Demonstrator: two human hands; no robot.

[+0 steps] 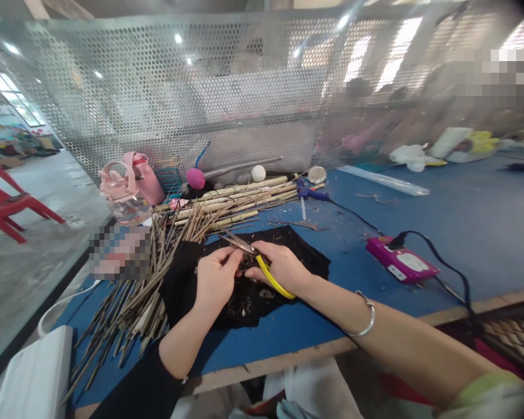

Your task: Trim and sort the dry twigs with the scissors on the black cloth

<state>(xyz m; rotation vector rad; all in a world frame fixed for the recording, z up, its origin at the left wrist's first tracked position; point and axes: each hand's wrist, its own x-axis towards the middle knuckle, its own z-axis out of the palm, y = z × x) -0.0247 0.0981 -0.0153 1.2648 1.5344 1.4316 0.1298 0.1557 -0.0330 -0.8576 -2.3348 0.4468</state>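
Note:
My right hand [283, 269] is closed round scissors with yellow handles [274, 280]. Their metal blades point to the upper left, over a black cloth [305, 247] strewn with small plant scraps. Beside the blades my left hand [218, 276] has thumb and forefinger pressed together; whatever is between them is too small to make out. Thin dry sticks [146, 302] lie in a loose heap left of the cloth. Thicker cut canes [244, 192] are stacked behind it.
A blue glue gun [312, 193] lies behind the cloth, its cord running right towards a purple power strip [402, 260]. Pink bottles [131, 181] stand at the back left. A white box [35, 372] sits front left. A perforated metal screen [192, 93] rises behind the blue table [353, 297].

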